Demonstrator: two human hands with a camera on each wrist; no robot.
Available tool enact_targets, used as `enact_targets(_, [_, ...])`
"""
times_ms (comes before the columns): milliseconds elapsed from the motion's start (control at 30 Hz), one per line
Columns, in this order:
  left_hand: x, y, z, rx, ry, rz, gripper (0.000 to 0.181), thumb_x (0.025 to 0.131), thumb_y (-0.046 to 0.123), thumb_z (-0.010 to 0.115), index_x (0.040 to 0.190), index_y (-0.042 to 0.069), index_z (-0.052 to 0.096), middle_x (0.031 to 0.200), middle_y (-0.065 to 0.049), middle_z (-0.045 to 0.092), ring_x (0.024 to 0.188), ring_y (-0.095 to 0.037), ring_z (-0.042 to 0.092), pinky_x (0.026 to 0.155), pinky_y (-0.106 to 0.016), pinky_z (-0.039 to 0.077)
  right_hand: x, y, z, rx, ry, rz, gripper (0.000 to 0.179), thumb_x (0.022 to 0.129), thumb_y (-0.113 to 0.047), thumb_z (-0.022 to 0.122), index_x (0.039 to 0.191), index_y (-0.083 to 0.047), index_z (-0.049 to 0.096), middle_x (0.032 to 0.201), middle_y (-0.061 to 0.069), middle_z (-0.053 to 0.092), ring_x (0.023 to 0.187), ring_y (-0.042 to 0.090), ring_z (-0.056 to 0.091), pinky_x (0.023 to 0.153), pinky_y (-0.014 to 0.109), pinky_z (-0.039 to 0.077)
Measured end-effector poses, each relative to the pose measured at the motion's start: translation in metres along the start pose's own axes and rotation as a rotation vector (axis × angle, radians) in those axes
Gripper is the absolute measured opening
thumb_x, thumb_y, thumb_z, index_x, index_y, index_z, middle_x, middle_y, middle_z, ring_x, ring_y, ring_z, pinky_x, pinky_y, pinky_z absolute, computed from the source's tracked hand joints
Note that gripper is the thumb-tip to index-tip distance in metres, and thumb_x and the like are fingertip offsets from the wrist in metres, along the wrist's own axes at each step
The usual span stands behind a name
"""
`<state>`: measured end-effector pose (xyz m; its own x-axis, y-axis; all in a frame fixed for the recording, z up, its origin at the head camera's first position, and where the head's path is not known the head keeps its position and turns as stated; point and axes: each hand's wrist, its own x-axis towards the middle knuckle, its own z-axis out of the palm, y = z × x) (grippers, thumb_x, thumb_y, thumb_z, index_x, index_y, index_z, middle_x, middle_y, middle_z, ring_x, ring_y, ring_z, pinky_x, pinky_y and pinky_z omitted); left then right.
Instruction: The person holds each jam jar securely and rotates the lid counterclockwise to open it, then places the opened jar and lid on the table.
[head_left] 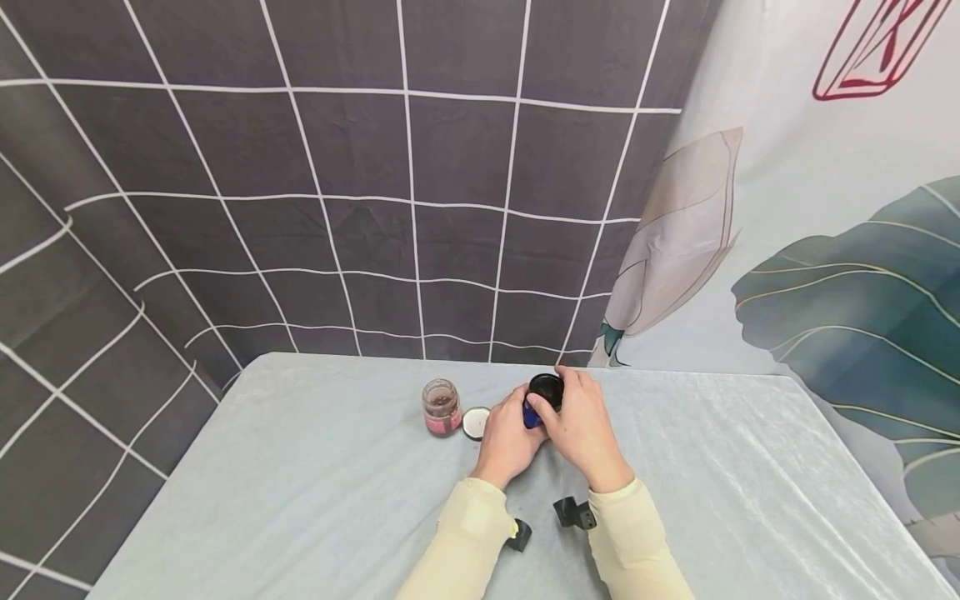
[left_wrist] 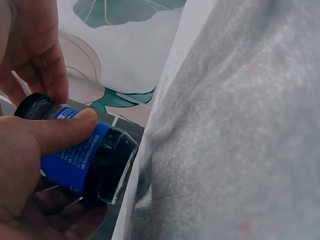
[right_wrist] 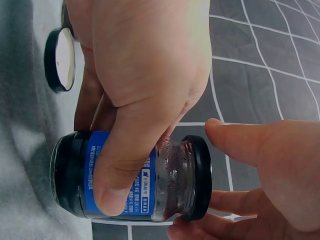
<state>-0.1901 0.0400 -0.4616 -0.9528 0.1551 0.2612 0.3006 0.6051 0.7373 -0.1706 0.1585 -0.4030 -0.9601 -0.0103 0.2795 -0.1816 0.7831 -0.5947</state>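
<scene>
My left hand [head_left: 508, 442] grips a glass jar [right_wrist: 172, 175] with a blue label [left_wrist: 75, 165], its thumb lying across the label. A black lid [right_wrist: 202, 177] sits on the jar's mouth. Around the lid my right hand [head_left: 588, 429] is spread. In the right wrist view its thumb [right_wrist: 235, 142] is apart from the lid, and its other fingers reach the lid's far edge. Left of the hands stands an open glass jar [head_left: 441, 410] with a pink label and dark contents. Next to it lies a loose lid [head_left: 474, 423], white inside facing up.
A pale grey-blue cloth [head_left: 300, 483] covers the table. Behind it hangs a dark curtain [head_left: 360, 242] with white grid lines, and a leaf-patterned white one [head_left: 787, 250] at right. Black wrist-worn devices [head_left: 576, 513] show at the cuffs.
</scene>
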Motion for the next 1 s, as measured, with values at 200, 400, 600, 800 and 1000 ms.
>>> enact_targets(200, [0.0, 0.002, -0.001, -0.005, 0.004, -0.006, 0.059, 0.085, 0.019, 0.078, 0.138, 0.003, 0.057, 0.13, -0.014, 0.065, 0.117, -0.03, 0.064, 0.099, -0.042, 0.05, 0.0, 0.0, 0.001, -0.003, 0.007, 0.001, 0.059, 0.093, -0.024, 0.072, 0.133, 0.015, 0.051, 0.129, 0.034, 0.053, 0.123, 0.05, 0.047, 0.102, 0.057, 0.041])
enact_targets(400, [0.0, 0.004, -0.003, 0.0, 0.022, 0.008, 0.059, 0.085, 0.017, 0.078, 0.138, 0.001, 0.057, 0.132, -0.015, 0.064, 0.12, -0.031, 0.062, 0.101, -0.043, 0.049, 0.0, 0.0, 0.003, -0.005, 0.028, 0.006, 0.06, 0.093, -0.025, 0.073, 0.132, 0.016, 0.052, 0.128, 0.035, 0.054, 0.123, 0.049, 0.048, 0.102, 0.057, 0.041])
enact_targets(600, [-0.001, 0.006, -0.004, 0.012, 0.055, 0.029, 0.057, 0.084, 0.015, 0.078, 0.135, 0.002, 0.059, 0.13, -0.015, 0.065, 0.119, -0.031, 0.062, 0.1, -0.043, 0.049, 0.0, -0.001, 0.004, -0.006, 0.04, 0.016, 0.063, 0.093, -0.028, 0.073, 0.133, 0.017, 0.05, 0.13, 0.036, 0.052, 0.124, 0.05, 0.047, 0.103, 0.057, 0.041])
enact_targets(800, [-0.002, 0.009, -0.004, 0.031, 0.066, 0.024, 0.054, 0.085, 0.013, 0.075, 0.136, 0.004, 0.06, 0.131, -0.013, 0.065, 0.12, -0.031, 0.062, 0.101, -0.043, 0.049, 0.0, -0.002, 0.005, -0.015, 0.072, 0.018, 0.065, 0.092, -0.03, 0.074, 0.131, 0.017, 0.051, 0.129, 0.037, 0.052, 0.124, 0.05, 0.046, 0.103, 0.058, 0.041])
enact_targets(1000, [-0.003, 0.012, -0.004, 0.07, 0.085, 0.045, 0.052, 0.083, 0.011, 0.074, 0.133, 0.003, 0.062, 0.129, -0.014, 0.066, 0.117, -0.032, 0.063, 0.099, -0.043, 0.05, 0.001, -0.004, 0.006, -0.011, 0.128, 0.019, 0.064, 0.089, -0.03, 0.077, 0.127, 0.018, 0.055, 0.124, 0.037, 0.055, 0.121, 0.052, 0.049, 0.102, 0.058, 0.042])
